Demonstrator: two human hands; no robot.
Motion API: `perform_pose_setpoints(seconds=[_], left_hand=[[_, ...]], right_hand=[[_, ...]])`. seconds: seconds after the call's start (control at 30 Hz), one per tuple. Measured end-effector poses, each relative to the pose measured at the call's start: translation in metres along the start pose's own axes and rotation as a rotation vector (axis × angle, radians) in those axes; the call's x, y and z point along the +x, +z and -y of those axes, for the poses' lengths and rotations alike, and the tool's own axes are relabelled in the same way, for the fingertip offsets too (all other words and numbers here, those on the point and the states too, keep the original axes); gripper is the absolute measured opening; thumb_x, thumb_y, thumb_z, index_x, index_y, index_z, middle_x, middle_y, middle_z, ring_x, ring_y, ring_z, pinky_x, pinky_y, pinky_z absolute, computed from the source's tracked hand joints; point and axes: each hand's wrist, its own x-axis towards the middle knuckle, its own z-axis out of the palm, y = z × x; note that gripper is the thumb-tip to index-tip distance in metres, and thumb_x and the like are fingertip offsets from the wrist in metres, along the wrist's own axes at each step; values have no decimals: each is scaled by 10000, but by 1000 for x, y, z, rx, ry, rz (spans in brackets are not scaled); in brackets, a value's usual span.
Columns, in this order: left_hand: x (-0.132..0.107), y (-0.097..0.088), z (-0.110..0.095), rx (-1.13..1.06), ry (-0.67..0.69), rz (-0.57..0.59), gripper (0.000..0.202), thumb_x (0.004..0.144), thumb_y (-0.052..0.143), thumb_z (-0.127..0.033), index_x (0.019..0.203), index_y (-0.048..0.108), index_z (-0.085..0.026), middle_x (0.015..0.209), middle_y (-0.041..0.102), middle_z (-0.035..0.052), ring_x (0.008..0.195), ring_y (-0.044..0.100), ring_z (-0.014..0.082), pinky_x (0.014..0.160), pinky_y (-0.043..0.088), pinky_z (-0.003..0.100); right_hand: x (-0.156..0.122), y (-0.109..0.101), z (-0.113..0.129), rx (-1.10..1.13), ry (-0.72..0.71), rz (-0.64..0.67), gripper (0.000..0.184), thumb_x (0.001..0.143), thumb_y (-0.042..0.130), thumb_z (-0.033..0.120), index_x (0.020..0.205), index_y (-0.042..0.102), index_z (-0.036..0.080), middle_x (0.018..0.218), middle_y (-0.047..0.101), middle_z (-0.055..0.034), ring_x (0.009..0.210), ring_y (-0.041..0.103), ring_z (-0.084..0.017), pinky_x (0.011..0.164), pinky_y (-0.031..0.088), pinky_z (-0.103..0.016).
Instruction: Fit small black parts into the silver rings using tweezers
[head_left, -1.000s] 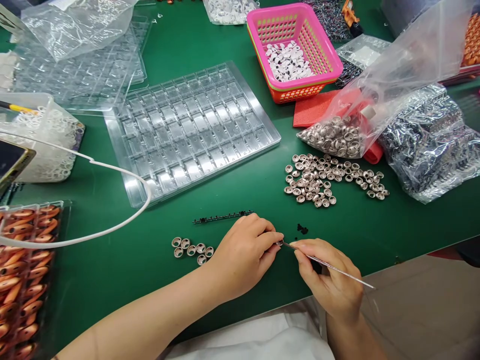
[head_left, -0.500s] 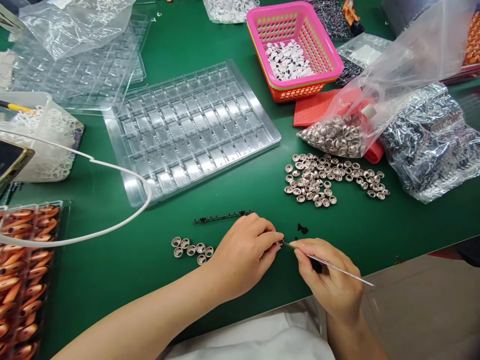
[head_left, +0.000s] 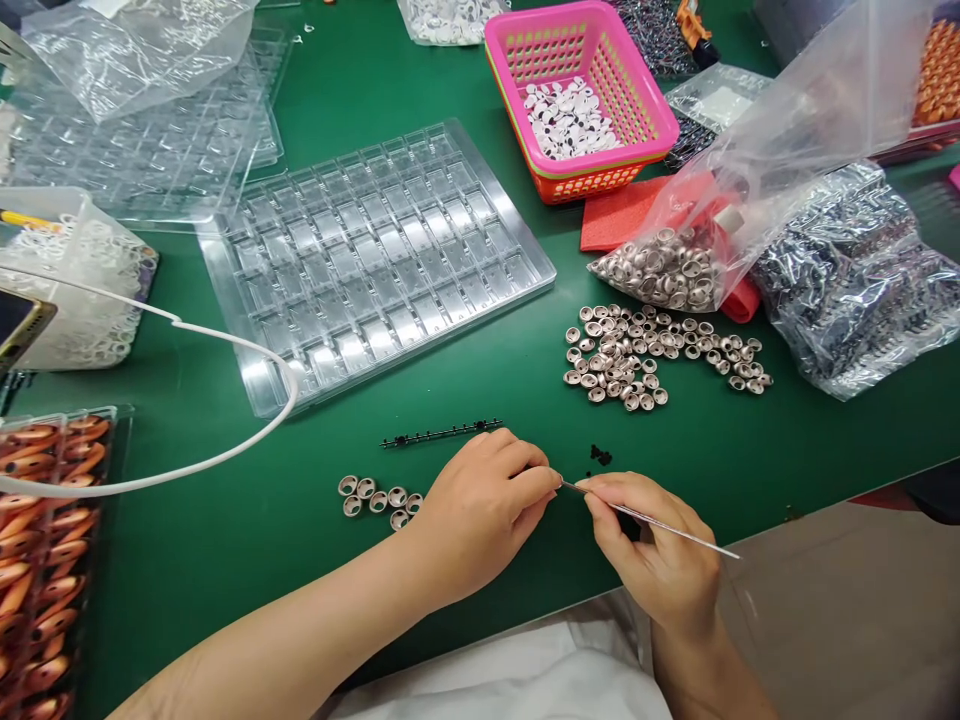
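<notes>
My left hand (head_left: 487,515) is closed in a pinch on a small silver metal cup, almost wholly hidden by the fingertips. My right hand (head_left: 660,545) grips slim metal tweezers (head_left: 675,531) like a pen, their tip meeting the left fingertips. Several silver metal cups with holes (head_left: 379,502) lie beside my left wrist. Above my left hand is a thin black plastic sprue (head_left: 441,433) with short side stubs. Tiny black bits (head_left: 600,455) lie just beyond my right fingers. A larger heap of metal cups (head_left: 622,360) is spread farther off.
A clear compartment tray (head_left: 382,265) lies mid-table. A pink basket (head_left: 652,140) holds white and black pieces. At right are a bag of metal cups (head_left: 660,270) and a silvery bag (head_left: 855,290). A white cable (head_left: 255,450) loops at left, over a tray of orange-brown parts (head_left: 45,560).
The view has shifted slightly, moving everything a little to the left. My hands keep nearly the same pose; the metal cup between the left fingers shows less than before.
</notes>
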Motion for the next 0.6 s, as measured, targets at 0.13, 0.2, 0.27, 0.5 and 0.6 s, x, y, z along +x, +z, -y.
perform_pose_setpoints(seconds=[0.13,0.2,0.27,0.5,0.6], left_hand=[[1,-8,2,93,115,66,162,960,547,-87,1014,674,-173,970,737,26,789,559,190,679,425,346],[1,-12,2,151,145,108,165,964,536,-90,1025,671,-162,969,738,31,785,555,198,663,414,357],[1,-14,0,212,165,158,174,958,532,-82,1044,667,-151,976,734,43,802,562,207,661,410,369],[1,-18,-8,364,235,264,256,895,548,-59,1126,651,-100,1021,720,87,859,576,247,677,403,393],[3,-22,-8,401,276,303,285,888,544,-69,1154,646,-85,1041,718,97,832,564,245,675,395,395]], right_hand=[[1,0,0,39,-2,5,289,845,667,32,1058,639,224,915,764,-26,792,746,-170,718,632,-309],[2,1,0,35,-7,5,288,851,659,37,1065,634,229,912,765,-24,788,748,-170,720,631,-309],[3,1,0,31,-16,1,293,856,655,45,1078,626,235,915,767,-21,788,750,-170,725,632,-310],[4,1,0,27,-27,-5,244,862,654,66,1044,631,226,902,771,-23,770,749,-167,716,626,-292],[4,2,0,22,-32,-16,236,868,652,72,1045,628,226,899,770,-22,765,744,-162,722,623,-291]])
